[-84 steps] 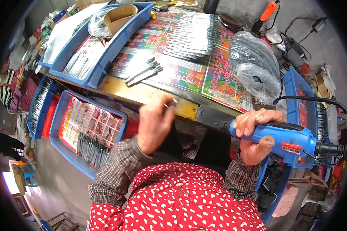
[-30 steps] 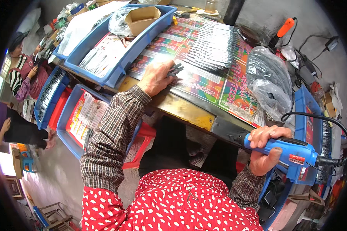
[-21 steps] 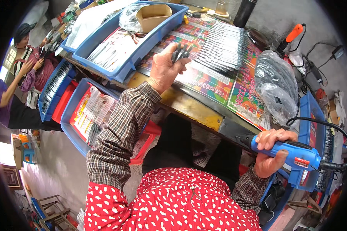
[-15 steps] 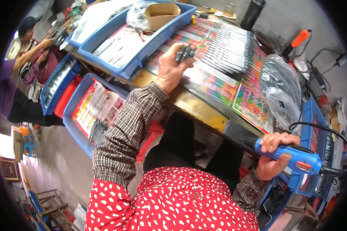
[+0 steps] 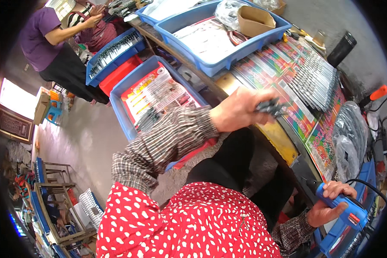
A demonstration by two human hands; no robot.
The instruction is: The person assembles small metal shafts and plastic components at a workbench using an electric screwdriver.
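Observation:
My left hand (image 5: 238,111) is closed round a bunch of small dark pieces (image 5: 268,107), too blurred to name. It hovers at the near edge of the workbench (image 5: 284,144). My right hand (image 5: 327,208) grips a blue corded power tool (image 5: 348,209) at the bench's right end, fingers wrapped over its body. Beyond my left hand, rows of thin silvery rods with dark ends (image 5: 316,81) lie side by side on colourful printed sheets (image 5: 268,71). Clear plastic wrapping (image 5: 350,133) sits between the rods and the tool.
A blue tray (image 5: 228,64) with papers and a cardboard box (image 5: 256,21) stands at the back. Lower left is another blue bin (image 5: 129,120) holding printed cards. An orange-handled tool (image 5: 376,93) and black cylinder (image 5: 342,48) are far right. A co-worker (image 5: 45,38) stands far left.
My left hand has drawn back from over the printed sheets toward the bench's near edge, still holding the dark pieces. The view has swung left. My right hand keeps hold of the power tool.

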